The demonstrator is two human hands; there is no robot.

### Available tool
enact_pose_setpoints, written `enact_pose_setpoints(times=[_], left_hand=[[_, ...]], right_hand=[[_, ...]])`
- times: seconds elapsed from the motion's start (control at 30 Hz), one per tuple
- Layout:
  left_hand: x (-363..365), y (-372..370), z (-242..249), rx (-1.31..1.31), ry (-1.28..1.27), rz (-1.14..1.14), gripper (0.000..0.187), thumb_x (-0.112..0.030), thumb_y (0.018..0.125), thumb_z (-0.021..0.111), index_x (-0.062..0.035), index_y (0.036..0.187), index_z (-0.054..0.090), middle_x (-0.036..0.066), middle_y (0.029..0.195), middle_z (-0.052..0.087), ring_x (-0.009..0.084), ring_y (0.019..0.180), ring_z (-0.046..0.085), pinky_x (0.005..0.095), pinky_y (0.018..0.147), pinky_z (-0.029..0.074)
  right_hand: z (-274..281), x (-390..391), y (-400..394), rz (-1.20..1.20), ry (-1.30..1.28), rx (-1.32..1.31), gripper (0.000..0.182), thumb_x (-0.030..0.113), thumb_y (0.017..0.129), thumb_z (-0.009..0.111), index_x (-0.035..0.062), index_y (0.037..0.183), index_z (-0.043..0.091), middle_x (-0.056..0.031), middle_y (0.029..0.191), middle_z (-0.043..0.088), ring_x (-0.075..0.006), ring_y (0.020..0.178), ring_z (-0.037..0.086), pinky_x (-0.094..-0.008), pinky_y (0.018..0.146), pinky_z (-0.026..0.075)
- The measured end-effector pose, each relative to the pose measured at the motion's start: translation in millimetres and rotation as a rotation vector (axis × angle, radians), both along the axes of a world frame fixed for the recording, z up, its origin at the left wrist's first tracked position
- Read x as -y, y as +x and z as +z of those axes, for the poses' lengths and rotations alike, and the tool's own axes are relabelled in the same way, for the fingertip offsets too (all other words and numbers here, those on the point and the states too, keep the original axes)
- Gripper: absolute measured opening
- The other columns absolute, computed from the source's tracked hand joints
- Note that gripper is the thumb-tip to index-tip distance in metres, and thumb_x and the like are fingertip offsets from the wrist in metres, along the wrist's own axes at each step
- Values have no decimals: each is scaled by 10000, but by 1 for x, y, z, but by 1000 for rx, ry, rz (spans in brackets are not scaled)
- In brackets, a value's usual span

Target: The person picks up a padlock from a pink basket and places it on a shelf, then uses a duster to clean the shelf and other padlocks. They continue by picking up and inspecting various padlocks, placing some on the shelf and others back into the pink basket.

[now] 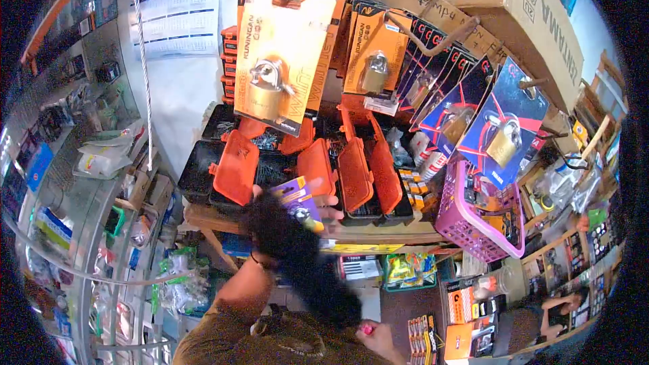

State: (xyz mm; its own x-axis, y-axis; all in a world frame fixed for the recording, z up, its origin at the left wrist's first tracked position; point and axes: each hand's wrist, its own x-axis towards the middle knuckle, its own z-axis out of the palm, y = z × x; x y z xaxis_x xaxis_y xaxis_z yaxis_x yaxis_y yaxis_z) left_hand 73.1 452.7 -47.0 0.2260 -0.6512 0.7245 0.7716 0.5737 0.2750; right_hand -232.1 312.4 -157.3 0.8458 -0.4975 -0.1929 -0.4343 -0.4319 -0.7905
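Dark fuzzy blur hides much of my left hand, fingers spread behind a purple pack by the orange lids. Right hand, low down, holds something pink (too small to tell what).

Brown shirt, loose short sleeve on left arm; faint pale curved marking; thin dark band, left wrist.

1) From here I see a pale wall with a calendar on it
2) Glass shelves line my view's left side
3) Cardboard boxes sit above the wooden table
4) I get bright glare near the top
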Motion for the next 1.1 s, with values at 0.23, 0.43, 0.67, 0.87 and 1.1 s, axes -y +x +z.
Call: enact_pose_setpoints(times=[0.23, 0.43, 0.67, 0.87, 1.1], left_hand=[[-12, -8, 12, -377, 127, 22, 891, -714, 734, 273, -45, 1319, 221, 219, 1294, 321, 369, 1205, 302, 525, 986, 216], [-13, -21, 30, -620, 366, 212, 841, -682, 767, 254, -24, 1289, 291, 226, 1256, 372, 399, 1140, 375, 521, 960, 268], [-18, -24, 40, -461, 434, 378, 800, -647, 779, 286, -13, 1265, 324, 239, 1216, 407, 347, 1138, 399, 480, 955, 298], [-21, -19, 33, -724, 113, 110, 819, -629, 770, 349, -5, 1292, 258, 281, 1215, 378, 438, 1115, 379, 589, 911, 275], [-15, -7, 7, -365, 4, -52, 784, -636, 788, 297, -45, 1304, 264, 217, 1252, 378, 381, 1115, 407, 503, 920, 319]], right_hand=[[28, -3, 8, -20, -53, -88, 205, 125, 696, 619, 30, 546, 517, -9, 485, 476, -76, 458, 403, -274, 433, 342], [41, -11, 21, 13, 148, 233, 239, 90, 770, 482, 50, 575, 348, -38, 525, 310, -157, 519, 267, -316, 475, 303], [3, -4, 15, -7, 546, 330, 275, -69, 754, 459, 45, 571, 288, -42, 583, 226, -175, 502, 223, -311, 490, 253], [32, -16, 26, -114, 406, 325, 292, -86, 730, 396, 50, 592, 177, -63, 647, 203, -214, 563, 167, -361, 537, 227], [40, -10, 16, 45, 355, 286, 285, 60, 783, 470, 30, 595, 258, -42, 589, 242, -196, 538, 207, -309, 493, 263]])
